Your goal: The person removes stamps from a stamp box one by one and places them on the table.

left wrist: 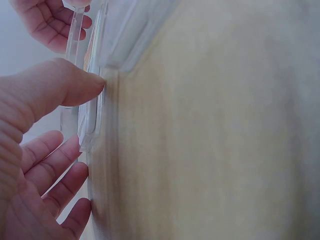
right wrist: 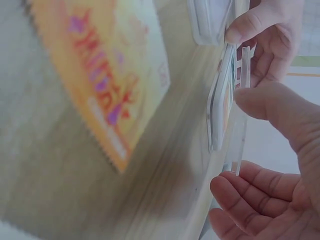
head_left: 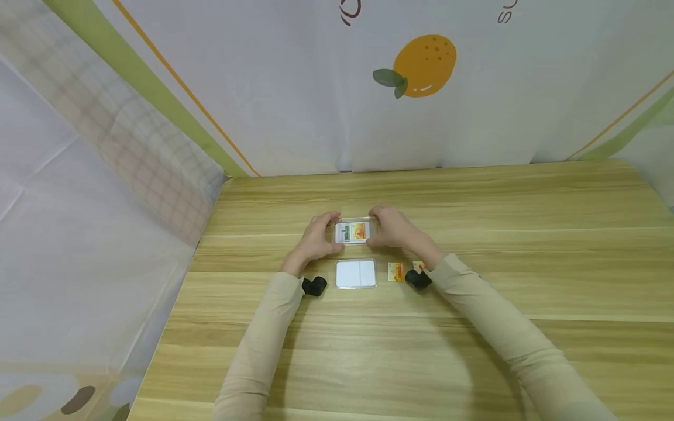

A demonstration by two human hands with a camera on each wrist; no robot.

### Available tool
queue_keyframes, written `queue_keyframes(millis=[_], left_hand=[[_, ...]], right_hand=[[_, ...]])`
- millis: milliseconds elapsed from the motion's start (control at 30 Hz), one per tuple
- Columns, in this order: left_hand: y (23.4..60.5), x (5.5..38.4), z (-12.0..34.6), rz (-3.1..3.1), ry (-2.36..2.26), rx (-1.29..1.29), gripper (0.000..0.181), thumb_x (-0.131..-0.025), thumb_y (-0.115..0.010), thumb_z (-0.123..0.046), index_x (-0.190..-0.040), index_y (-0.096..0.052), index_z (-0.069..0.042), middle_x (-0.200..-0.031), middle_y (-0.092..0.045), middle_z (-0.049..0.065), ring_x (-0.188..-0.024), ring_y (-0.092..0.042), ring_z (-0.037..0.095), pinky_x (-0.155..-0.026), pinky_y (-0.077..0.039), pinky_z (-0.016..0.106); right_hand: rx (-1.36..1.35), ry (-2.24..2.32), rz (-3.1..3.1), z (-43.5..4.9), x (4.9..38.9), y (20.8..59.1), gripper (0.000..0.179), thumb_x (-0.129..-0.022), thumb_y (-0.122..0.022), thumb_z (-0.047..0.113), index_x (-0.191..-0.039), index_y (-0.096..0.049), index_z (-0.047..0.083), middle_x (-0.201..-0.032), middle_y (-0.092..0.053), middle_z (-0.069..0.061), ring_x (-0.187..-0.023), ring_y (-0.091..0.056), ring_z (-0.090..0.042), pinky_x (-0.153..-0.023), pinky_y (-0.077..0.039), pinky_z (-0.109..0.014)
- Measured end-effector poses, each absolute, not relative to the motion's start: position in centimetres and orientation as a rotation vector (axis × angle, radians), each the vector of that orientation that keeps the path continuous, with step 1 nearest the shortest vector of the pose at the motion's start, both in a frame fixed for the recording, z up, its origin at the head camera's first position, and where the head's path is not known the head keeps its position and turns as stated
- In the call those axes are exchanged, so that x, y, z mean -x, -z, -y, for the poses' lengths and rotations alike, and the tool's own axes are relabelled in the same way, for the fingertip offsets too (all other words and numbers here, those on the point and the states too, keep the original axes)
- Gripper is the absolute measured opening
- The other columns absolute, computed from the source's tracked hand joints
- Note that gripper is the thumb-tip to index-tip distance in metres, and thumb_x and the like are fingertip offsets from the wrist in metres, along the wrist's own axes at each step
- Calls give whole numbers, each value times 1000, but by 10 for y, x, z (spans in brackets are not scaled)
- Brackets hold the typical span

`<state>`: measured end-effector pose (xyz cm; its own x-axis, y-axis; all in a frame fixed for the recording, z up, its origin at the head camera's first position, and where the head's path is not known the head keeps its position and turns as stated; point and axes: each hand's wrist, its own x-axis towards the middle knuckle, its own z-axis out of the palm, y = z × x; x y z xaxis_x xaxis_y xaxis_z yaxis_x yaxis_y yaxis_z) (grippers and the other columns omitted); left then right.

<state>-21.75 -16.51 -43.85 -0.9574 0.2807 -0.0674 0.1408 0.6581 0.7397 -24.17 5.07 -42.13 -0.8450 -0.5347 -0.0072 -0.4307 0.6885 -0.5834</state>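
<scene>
Both hands are at a clear-edged plastic stamp case (head_left: 351,232) with a white insert and colourful stamps, lying on the table. My left hand (head_left: 316,237) holds its left end, thumb at the near edge and fingers toward the far corner. My right hand (head_left: 392,228) spans the right end and holds a clear plastic cover (right wrist: 240,135) between thumb and fingers. In the right wrist view this cover stands slightly apart from the white insert. A second clear case (head_left: 356,274) with a blank white insert lies nearer, between the forearms.
An orange-yellow stamp (head_left: 396,272) lies right of the second case, and another stamp (head_left: 418,266) lies partly under the right wrist. Black devices (head_left: 314,286) sit at both wrists. A printed white cloth (head_left: 295,105) hangs behind the wooden table (head_left: 526,245).
</scene>
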Motion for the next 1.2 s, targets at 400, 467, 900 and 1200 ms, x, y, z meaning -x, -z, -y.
queue_keyframes(millis=[400, 467, 900, 1200], left_hand=[[439, 218, 165, -2698, -1187, -364, 76, -70, -76, -1, -137, -40, -1, -131, -52, 10, -119, -39, 26, -103, -32, 39], [439, 218, 165, -2696, -1189, -367, 76, -70, -75, -1, -137, -40, -1, -132, -52, 10, -119, -39, 26, -103, -32, 39], [441, 218, 166, -2706, -1172, -376, 75, -71, -75, -3, -137, -40, -1, -131, -53, 10, -120, -39, 27, -103, -32, 40], [442, 218, 166, -2701, -1176, -356, 76, -71, -76, -3, -138, -40, -2, -132, -52, 9, -122, -38, 25, -105, -31, 40]], right_hand=[[770, 903, -2723, -60, 242, 420, 67, -68, -79, 19, -121, -52, -12, -113, -57, -23, -102, -55, -33, -89, -47, -42], [774, 907, -2722, -63, 242, 421, 66, -68, -79, 19, -121, -51, -12, -113, -57, -23, -102, -55, -33, -89, -47, -42], [754, 926, -2719, -79, 242, 420, 64, -70, -77, 16, -120, -50, -13, -112, -56, -24, -102, -53, -34, -89, -47, -43], [733, 922, -2740, -91, 240, 420, 65, -70, -76, 16, -121, -49, -14, -114, -56, -26, -105, -53, -37, -91, -46, -44]])
